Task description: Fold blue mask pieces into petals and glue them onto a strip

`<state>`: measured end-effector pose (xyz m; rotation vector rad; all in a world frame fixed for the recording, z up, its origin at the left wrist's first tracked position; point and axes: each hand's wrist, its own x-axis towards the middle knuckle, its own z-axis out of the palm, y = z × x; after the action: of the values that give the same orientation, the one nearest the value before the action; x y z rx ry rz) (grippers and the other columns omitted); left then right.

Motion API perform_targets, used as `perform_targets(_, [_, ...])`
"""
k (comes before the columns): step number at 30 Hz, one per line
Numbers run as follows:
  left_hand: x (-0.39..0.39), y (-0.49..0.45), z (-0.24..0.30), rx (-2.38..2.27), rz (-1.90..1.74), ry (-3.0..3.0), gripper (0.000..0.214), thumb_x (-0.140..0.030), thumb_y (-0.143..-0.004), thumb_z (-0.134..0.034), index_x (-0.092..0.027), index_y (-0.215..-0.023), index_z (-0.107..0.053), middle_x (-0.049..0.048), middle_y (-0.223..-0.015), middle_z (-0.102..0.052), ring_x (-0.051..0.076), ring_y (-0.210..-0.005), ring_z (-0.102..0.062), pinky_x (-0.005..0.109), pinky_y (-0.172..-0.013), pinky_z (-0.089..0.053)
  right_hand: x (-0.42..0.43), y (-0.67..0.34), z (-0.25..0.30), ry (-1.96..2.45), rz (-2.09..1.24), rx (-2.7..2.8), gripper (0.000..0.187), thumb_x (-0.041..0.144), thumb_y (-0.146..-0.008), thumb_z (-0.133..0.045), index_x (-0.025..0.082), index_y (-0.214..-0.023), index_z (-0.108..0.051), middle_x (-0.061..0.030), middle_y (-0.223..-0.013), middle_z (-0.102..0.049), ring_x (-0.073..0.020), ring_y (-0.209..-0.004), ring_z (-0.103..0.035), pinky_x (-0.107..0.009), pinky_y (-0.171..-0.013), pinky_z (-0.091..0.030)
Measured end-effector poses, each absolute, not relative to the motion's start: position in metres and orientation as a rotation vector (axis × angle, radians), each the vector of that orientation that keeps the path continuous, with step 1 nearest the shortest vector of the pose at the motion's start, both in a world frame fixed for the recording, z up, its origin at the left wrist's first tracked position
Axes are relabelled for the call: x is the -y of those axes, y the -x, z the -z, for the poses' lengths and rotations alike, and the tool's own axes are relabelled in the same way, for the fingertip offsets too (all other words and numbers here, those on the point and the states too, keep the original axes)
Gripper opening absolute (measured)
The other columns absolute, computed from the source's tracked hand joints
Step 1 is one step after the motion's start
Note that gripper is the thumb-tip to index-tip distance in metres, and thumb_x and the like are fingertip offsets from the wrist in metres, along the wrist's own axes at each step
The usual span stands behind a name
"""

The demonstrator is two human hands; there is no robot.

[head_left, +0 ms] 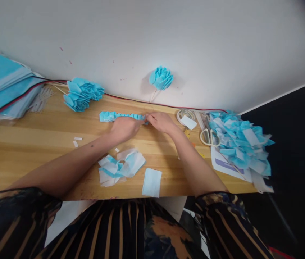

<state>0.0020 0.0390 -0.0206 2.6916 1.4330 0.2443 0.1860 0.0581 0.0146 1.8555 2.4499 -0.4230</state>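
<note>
A row of folded blue petals [108, 116] lies along the far part of the wooden table. At its right end my left hand [127, 127] and my right hand [159, 121] meet, fingers closed in a pinch on a blue petal. The fingertips partly hide that petal, so its exact shape is unclear. Nearer to me lie loose blue and white petal pieces [132, 163], overlapping in a heap. A stack of pale blue rectangular pieces [151, 182] rests by the table's front edge, to the right of the heap.
A finished blue flower [161, 78] on a stem leans at the wall. More blue flowers [81, 94] lie at the back left beside packed blue masks [4, 81]. On the right are a tape roll [182, 116], scissors [209, 138] and a large petal pile [239, 140].
</note>
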Motion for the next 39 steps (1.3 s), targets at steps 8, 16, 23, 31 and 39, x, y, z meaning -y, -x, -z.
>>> perform_targets(8, [-0.035, -0.008, 0.018, -1.399, -0.103, -2.738, 0.039, -0.023, -0.101, -0.039, -0.023, -0.135, -0.059, 0.0112, -0.089, -0.077, 0.026, -0.083, -0.073, 0.029, -0.063, -0.043, -0.058, -0.182, -0.02, -1.863, 0.433, -2.437, 0.056, 0.044, -0.106, -0.027, 0.02, -0.093, -0.076, -0.0102, -0.105, -0.078, -0.0252, -0.097, -0.07, -0.031, -0.077, -0.042])
perform_targets(16, [-0.04, -0.011, 0.02, -1.368, -0.052, -2.722, 0.034, -0.02, -0.1, -0.039, -0.02, -0.119, -0.067, 0.0135, -0.09, -0.076, 0.028, -0.086, -0.072, 0.032, -0.066, -0.045, -0.056, -0.181, -0.017, -1.864, 0.332, -2.531, 0.055, 0.047, -0.104, -0.035, 0.018, -0.083, -0.076, -0.0123, -0.097, -0.077, -0.0255, -0.09, -0.07, -0.031, -0.072, -0.04])
perform_targets(23, [-0.037, -0.013, 0.012, -1.383, 0.06, -2.743, 0.034, -0.018, -0.097, -0.04, -0.021, -0.111, -0.071, 0.0128, -0.088, -0.075, 0.029, -0.083, -0.072, 0.031, -0.063, -0.043, -0.045, -0.198, -0.038, -2.329, 0.3, -2.932, 0.042, 0.04, -0.102, -0.038, 0.019, -0.098, -0.074, -0.0048, -0.091, -0.075, -0.019, -0.088, -0.069, -0.029, -0.078, -0.044])
perform_targets(31, [-0.038, -0.011, 0.019, -1.402, 0.039, -2.727, 0.04, -0.023, -0.1, -0.035, -0.023, -0.122, -0.069, 0.0125, -0.089, -0.077, 0.029, -0.084, -0.073, 0.031, -0.063, -0.042, -0.035, -0.206, 0.014, -2.165, 0.685, -2.934, 0.046, 0.023, -0.098, -0.039, 0.017, -0.142, -0.05, -0.0066, -0.108, -0.079, -0.0253, -0.106, -0.069, -0.04, -0.096, -0.048])
perform_targets(39, [-0.036, -0.011, 0.014, -1.387, 0.043, -2.756, 0.04, -0.026, -0.101, -0.034, -0.024, -0.12, -0.069, 0.0112, -0.091, -0.077, 0.027, -0.084, -0.073, 0.03, -0.064, -0.044, -0.034, -0.202, 0.025, -2.052, 0.416, -2.852, 0.051, 0.019, -0.101, -0.032, 0.016, -0.151, -0.039, -0.011, -0.116, -0.076, -0.0273, -0.11, -0.068, -0.044, -0.1, -0.046])
